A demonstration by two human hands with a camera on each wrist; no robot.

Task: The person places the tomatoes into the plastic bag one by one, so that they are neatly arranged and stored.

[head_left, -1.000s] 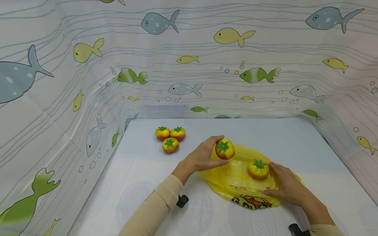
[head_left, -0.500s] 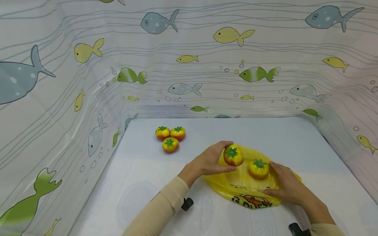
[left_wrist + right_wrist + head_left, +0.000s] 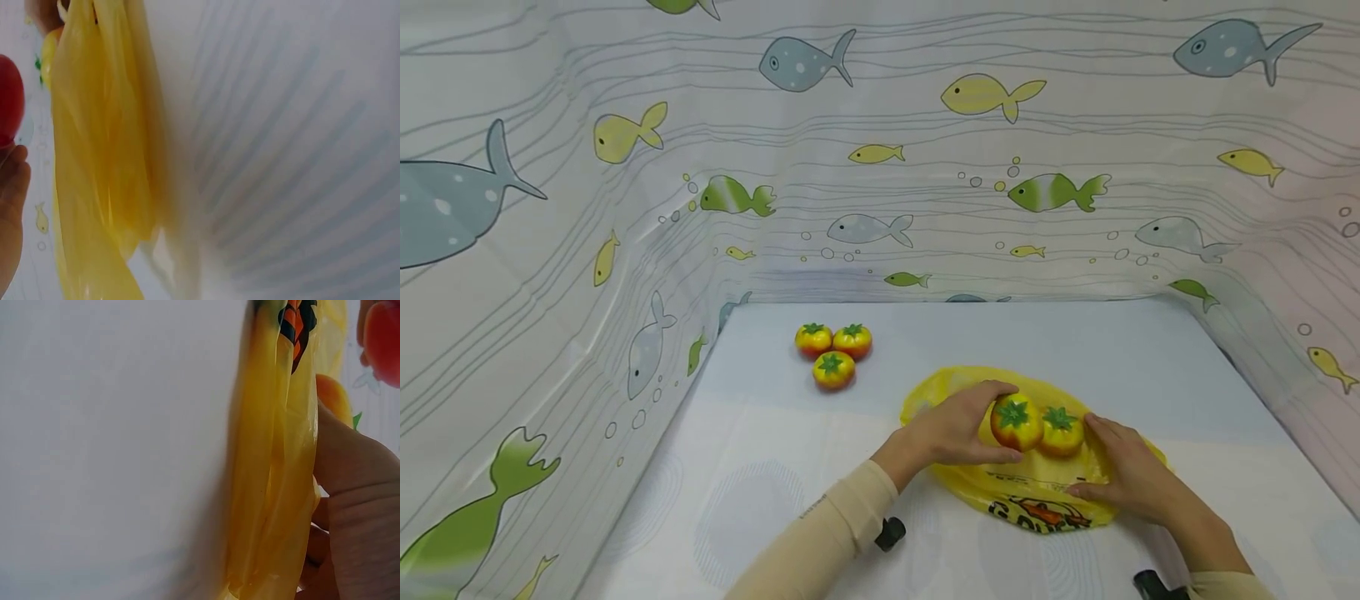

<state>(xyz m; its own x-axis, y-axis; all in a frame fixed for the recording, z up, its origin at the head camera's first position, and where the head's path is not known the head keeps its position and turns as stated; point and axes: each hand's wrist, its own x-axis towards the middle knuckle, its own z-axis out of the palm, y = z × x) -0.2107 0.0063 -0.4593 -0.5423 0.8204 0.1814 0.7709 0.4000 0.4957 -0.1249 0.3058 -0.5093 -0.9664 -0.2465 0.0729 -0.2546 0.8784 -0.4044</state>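
Observation:
My left hand holds a yellow-and-red tomato between thumb and fingers, over the yellow plastic bag. Its green leafy top faces up, and its red underside shows in the left wrist view. Just right of it, another tomato sits in the bag's opening, partly overlapped by the held one in the head view. At the bag's right edge, my right hand grips the thin plastic, its fingertips beside that second tomato. Folds of the bag cover part of the right fingers in the right wrist view.
Three more tomatoes stand in a close cluster at the back left of the white table. A fish-patterned curtain rises behind and along both sides. Dark print marks the bag's front.
My left hand has carried its tomato rightward and toward me, up against the tomato in the bag. My right hand and the three clustered tomatoes have stayed in place.

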